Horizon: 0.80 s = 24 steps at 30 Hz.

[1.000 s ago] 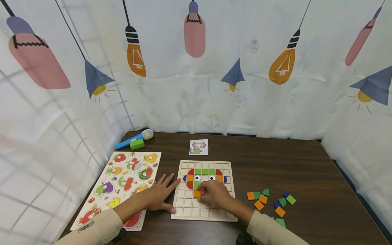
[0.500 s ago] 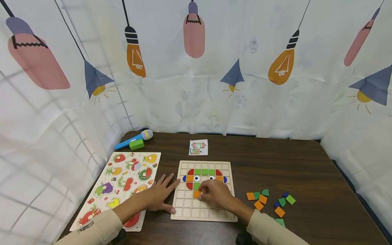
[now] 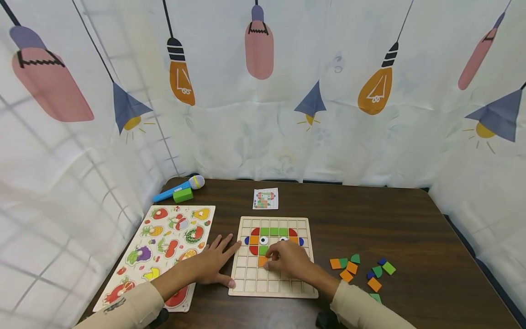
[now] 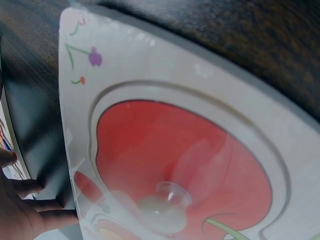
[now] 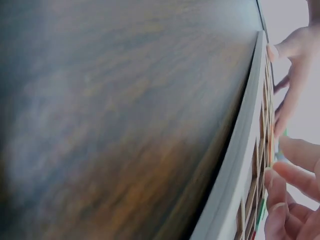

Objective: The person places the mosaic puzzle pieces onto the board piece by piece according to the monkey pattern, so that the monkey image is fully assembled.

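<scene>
The right hand has its thumb and forefinger bent nearly together in a pinch on the right side of an orange square, the gap between the tips small. The square lies in a cell of the grid board, left of the board's middle and just on the near side of a green square; the fingertips hide its right edge, while most of its top shows to their left. The left hand has its fingers spread, with forefinger and thumb touching the board's left edge. The board lies near the middle of the desk's near edge, beside a fruit board along the left edge. Toward the desk's far edge lie a small picture card and, near the far left corner, a toy microphone touching a green block. Loose pieces are scattered right of the grid board, well apart from the pinch.
</scene>
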{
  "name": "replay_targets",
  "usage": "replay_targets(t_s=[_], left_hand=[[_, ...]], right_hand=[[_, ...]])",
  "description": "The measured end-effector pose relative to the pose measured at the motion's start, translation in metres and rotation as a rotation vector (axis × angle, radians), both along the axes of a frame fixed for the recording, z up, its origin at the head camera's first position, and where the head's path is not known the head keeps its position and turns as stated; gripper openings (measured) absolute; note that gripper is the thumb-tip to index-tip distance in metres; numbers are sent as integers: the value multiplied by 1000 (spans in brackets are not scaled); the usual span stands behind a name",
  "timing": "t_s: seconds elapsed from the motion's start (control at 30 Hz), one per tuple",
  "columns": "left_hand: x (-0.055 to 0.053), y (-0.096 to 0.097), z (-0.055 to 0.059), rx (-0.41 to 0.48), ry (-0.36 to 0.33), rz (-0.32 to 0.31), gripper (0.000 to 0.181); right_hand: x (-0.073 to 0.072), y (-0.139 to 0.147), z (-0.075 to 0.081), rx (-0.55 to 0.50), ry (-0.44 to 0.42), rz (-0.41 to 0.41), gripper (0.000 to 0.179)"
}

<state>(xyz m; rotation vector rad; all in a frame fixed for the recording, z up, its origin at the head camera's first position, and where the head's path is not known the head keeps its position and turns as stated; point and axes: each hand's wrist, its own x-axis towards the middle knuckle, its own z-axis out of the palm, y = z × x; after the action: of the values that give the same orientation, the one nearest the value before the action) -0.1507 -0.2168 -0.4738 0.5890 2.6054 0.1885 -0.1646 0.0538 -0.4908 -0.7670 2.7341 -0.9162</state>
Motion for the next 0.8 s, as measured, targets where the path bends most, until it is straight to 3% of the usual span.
replay_targets(t_s=[0.17,0.43,0.57,0.8], left_hand=[[0,-1,0,18,4,-3,105],[0,-1,-1,23,7,-6,105],[0,-1,-1,20,2,-1,106],[0,-1,0,23,-2,3,106]], right_hand=[[-5,18,3,-33,-14,59,13],[-16,78,6,-120,-55,170,12],[-18,113,5,-127,-122,167,18],[-15,161,2,-64,-105,127,22]])
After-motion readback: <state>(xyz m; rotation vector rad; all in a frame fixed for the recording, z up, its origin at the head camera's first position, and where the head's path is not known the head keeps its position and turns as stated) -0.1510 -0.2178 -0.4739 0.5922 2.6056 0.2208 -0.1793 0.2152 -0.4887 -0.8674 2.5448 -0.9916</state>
